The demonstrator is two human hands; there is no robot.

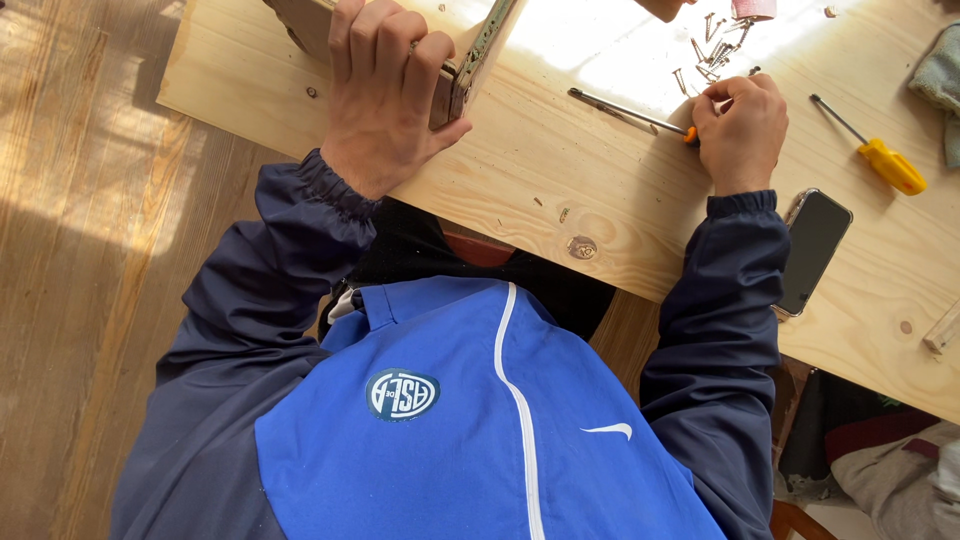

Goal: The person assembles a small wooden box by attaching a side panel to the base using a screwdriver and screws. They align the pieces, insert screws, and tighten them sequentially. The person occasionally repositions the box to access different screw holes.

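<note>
Left hand [385, 95] clamped over wooden piece [455, 70] standing on pale wood counter [560, 190], at counter's near-left edge. Right of it, right hand [742, 130] closed around orange-handled screwdriver [630, 113], shaft lying flat on counter, pointing left. Loose screws [715, 50] just beyond right hand. Yellow-handled screwdriver [880, 160] farther right; black phone [812, 250] at counter's near edge beside right sleeve.

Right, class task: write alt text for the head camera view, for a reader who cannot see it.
Seen from above, a person's left hand grips a wooden piece on a pine table, while the right hand holds a screwdriver beside loose screws. A phone lies nearby.
</note>
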